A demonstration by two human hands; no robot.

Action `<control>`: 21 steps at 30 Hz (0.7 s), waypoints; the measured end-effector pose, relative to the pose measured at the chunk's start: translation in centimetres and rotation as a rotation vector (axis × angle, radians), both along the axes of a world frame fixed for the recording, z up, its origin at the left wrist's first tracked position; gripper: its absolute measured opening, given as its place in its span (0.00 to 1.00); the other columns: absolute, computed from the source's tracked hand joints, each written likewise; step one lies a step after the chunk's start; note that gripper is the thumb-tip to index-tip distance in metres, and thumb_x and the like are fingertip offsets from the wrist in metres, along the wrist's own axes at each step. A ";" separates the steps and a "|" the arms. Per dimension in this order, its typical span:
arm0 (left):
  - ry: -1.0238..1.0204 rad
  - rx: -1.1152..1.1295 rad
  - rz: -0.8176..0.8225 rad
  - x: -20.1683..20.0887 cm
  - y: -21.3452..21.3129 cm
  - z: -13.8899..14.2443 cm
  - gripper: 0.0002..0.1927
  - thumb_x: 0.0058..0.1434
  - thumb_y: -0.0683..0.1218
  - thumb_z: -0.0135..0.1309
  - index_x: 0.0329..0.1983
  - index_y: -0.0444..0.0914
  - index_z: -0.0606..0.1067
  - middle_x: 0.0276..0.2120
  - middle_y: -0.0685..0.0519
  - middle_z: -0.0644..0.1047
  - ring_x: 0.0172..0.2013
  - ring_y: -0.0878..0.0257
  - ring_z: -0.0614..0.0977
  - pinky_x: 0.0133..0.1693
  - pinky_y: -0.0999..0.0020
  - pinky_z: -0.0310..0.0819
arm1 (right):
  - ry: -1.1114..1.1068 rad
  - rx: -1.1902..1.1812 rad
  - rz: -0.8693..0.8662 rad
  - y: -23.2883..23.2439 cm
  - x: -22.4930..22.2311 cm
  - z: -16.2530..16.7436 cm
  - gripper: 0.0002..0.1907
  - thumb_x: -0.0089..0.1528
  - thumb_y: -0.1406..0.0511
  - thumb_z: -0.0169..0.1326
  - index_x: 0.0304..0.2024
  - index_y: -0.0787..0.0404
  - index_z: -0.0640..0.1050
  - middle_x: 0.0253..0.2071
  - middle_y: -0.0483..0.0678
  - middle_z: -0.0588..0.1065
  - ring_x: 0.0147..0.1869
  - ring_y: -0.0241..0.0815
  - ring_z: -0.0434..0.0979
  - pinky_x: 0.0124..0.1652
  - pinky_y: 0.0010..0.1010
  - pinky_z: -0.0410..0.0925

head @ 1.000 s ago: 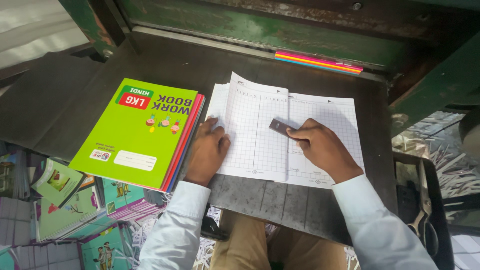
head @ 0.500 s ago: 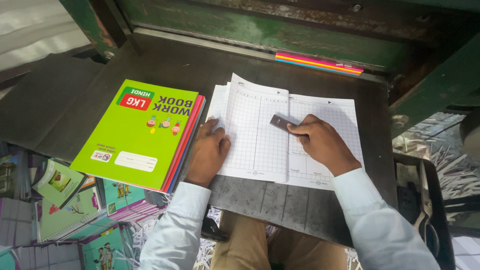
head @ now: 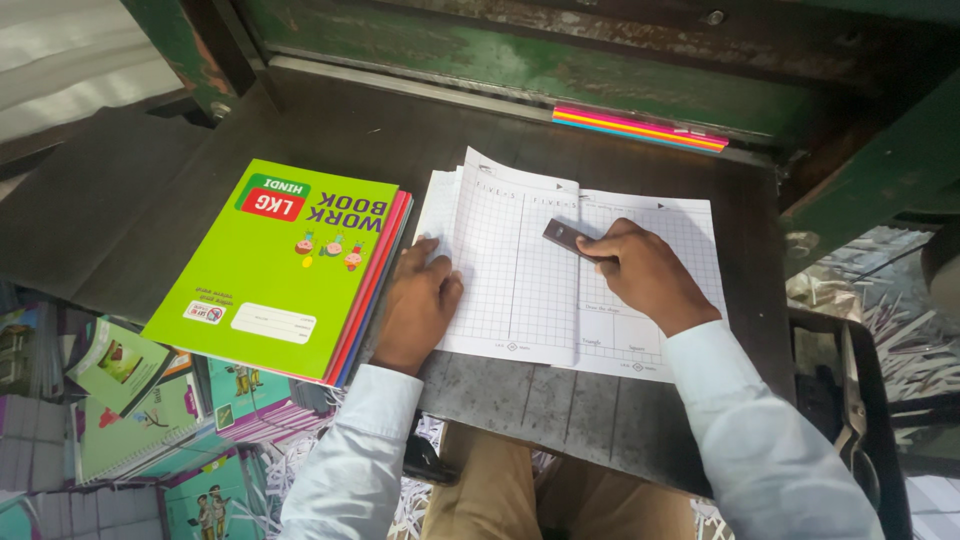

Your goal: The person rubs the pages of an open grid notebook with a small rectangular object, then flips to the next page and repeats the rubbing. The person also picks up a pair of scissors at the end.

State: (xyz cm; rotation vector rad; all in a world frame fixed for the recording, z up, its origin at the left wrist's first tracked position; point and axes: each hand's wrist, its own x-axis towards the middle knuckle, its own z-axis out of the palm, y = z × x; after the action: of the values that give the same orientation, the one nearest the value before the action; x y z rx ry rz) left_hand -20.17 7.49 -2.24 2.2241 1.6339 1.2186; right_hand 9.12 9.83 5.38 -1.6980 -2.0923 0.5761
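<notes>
Head view: right hand (head: 645, 275) presses dark block (head: 566, 237) onto gridded sheets (head: 520, 290).

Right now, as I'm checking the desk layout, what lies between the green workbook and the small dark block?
In the head view, the left hand and gridded sheets lie between the green workbook and the small dark block, which the right hand holds.

Your left hand (head: 418, 305) lies flat, palm down, fingers pointing away from you and held loosely together. Your right hand (head: 645, 272) is curled, fingertips pinched toward the left. Both forearms, in pale sleeves, reach forward and angle inward.
</notes>
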 end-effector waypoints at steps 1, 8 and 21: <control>-0.002 0.002 -0.002 0.0 0.0 0.0 0.09 0.61 0.43 0.57 0.39 0.31 0.77 0.59 0.32 0.72 0.62 0.34 0.71 0.66 0.45 0.60 | 0.006 0.016 0.014 0.1 0.1 -0.1 0.16 0.61 0.71 0.57 0.51 0.54 0.83 0.44 0.49 0.77 0.49 0.49 0.79 0.48 0.39 0.70; 0.010 -0.004 0.000 0.0 -0.2 0.4 0.08 0.60 0.42 0.57 0.37 0.31 0.76 0.59 0.32 0.73 0.63 0.34 0.70 0.66 0.45 0.60 | 0.002 0.043 0.033 1.0 0.4 -0.6 0.16 0.60 0.72 0.58 0.50 0.54 0.83 0.45 0.49 0.77 0.50 0.50 0.79 0.49 0.39 0.70; 0.001 -0.008 0.003 0.1 -0.1 0.2 0.08 0.60 0.42 0.58 0.37 0.31 0.77 0.59 0.32 0.73 0.63 0.34 0.70 0.66 0.46 0.60 | -0.008 0.050 -0.005 1.7 -0.2 0.0 0.14 0.62 0.70 0.57 0.50 0.55 0.83 0.44 0.49 0.77 0.49 0.49 0.79 0.48 0.39 0.71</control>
State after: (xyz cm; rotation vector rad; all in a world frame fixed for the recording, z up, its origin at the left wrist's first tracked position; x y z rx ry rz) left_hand -20.11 7.37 -2.02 2.2188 1.6402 1.2089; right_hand 8.93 11.58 5.40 -1.6801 -2.0895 0.5128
